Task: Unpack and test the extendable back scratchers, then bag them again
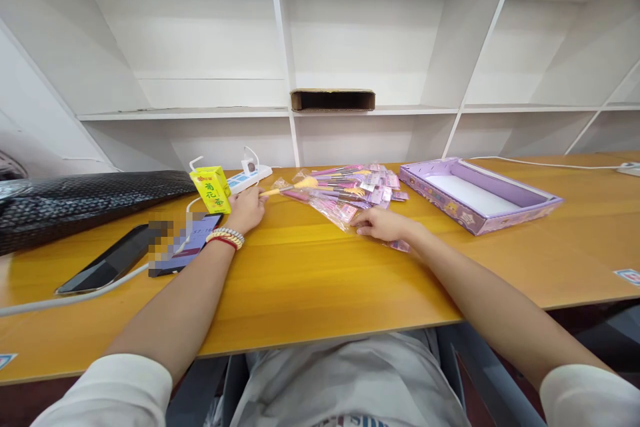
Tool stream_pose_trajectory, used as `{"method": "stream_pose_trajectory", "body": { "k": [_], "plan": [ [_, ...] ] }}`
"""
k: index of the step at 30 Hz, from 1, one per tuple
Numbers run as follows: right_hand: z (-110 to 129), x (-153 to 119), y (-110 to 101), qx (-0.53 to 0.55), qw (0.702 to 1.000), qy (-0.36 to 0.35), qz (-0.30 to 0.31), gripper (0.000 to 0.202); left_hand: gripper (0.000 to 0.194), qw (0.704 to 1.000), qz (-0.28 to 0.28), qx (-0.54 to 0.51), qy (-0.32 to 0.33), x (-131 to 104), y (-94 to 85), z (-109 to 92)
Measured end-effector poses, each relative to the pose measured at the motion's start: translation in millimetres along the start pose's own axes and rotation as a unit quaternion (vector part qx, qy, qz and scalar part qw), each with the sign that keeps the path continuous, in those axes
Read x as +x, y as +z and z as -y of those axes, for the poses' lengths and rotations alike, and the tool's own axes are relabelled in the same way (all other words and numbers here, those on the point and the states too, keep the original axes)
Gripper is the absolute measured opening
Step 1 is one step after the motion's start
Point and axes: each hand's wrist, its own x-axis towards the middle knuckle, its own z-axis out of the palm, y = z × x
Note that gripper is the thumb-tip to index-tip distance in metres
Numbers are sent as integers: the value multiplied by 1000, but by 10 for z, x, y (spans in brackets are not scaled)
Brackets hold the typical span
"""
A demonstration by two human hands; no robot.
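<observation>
My left hand (247, 209) is closed around the end of a slim yellow pen-like stick (273, 192), whose wider yellow head (306, 182) points toward the pile. At the pile's front edge, my right hand (383, 223) has its fingers curled on a clear plastic sleeve (340, 212); the exact grip is partly hidden. Between and behind the hands lies a heap of pink and purple pens in clear packets (373, 180). One of them has a yellow hand-shaped topper (354, 192). Another pink packet (399, 245) peeks out under my right wrist.
An open purple box (480, 221) lies right of the pile. On the left are a yellow drink carton (211, 190), a white power strip (250, 178), two phones, one dark (113, 257), a white cable (90, 299) and a black patterned bag (90, 203). White shelves with a cardboard box (333, 91) rise behind.
</observation>
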Motion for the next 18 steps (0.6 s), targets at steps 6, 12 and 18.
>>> {"method": "stream_pose_trajectory", "body": {
  "k": [6, 12, 18],
  "plan": [
    [-16, -5, 25, -9, 998, -56, -15, 31, 32, 995, -72, -63, -24, -16, -44, -121],
    [88, 7, 38, -33, 992, -59, -105, 20, 28, 976, -38, -64, 205, -185, -141, -611],
    [13, -13, -44, -1, 947, 64, -313, 24, 25, 965, -45, -64, 250, -283, -173, -818]
  ]
}}
